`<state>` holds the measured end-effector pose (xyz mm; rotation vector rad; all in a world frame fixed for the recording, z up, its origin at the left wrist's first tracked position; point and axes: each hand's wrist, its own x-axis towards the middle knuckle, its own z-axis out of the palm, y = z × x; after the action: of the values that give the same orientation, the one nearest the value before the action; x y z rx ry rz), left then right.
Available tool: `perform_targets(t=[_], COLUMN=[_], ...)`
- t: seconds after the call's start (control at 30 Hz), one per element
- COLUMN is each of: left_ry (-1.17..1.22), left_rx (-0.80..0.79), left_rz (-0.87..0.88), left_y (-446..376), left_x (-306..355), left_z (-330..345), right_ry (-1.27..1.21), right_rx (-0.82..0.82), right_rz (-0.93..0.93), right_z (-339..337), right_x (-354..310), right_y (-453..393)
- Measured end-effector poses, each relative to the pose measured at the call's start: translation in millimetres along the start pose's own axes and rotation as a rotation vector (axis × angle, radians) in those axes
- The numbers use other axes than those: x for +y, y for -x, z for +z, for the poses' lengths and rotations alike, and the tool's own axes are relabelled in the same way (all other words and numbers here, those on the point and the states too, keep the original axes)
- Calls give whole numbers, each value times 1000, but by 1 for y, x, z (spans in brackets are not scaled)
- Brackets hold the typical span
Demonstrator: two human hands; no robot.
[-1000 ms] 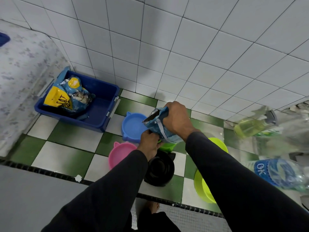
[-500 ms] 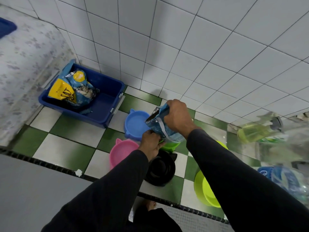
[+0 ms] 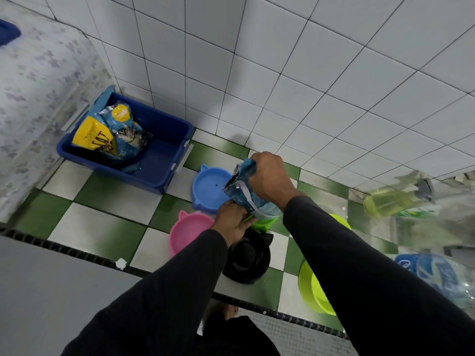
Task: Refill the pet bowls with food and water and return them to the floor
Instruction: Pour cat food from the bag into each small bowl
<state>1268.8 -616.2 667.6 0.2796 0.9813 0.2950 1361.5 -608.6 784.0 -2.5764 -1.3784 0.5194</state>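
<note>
Barely started: bag tipped at the blue bowl, every bowl in view looks empty.

Nearest, at bottom centre, the black bowl (image 3: 247, 256) sits bare on the checkered floor (image 3: 102, 232), the lime bowl (image 3: 312, 291) at lower right, the pink bowl (image 3: 189, 233) just left of it. Mid-frame, the left hand (image 3: 231, 222) pinches the bag (image 3: 246, 194) at its bottom while the right hand (image 3: 271, 177) clenches its top, open mouth angled toward the blue bowl (image 3: 210, 188) — one speck in there, no more! Another green bowl peeks from under the bag. Farther off, the tub (image 3: 164, 160) at upper left holds a second food bag (image 3: 110, 132). Water bottles (image 3: 437, 276) wait, blurred, at the right edge. Filling and watering, I'd judge, all remain.
</note>
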Motion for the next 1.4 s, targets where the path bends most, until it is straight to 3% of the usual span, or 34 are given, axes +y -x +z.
perform_targets(t=[1.4], left_ry=[46], left_rx=[-64], left_rz=[-26], left_y=[-1], left_x=[-3], left_z=[-5], right_ry=[13], right_rx=[14], right_rz=[-47], right_z=[4], right_x=[-7], right_y=[-2])
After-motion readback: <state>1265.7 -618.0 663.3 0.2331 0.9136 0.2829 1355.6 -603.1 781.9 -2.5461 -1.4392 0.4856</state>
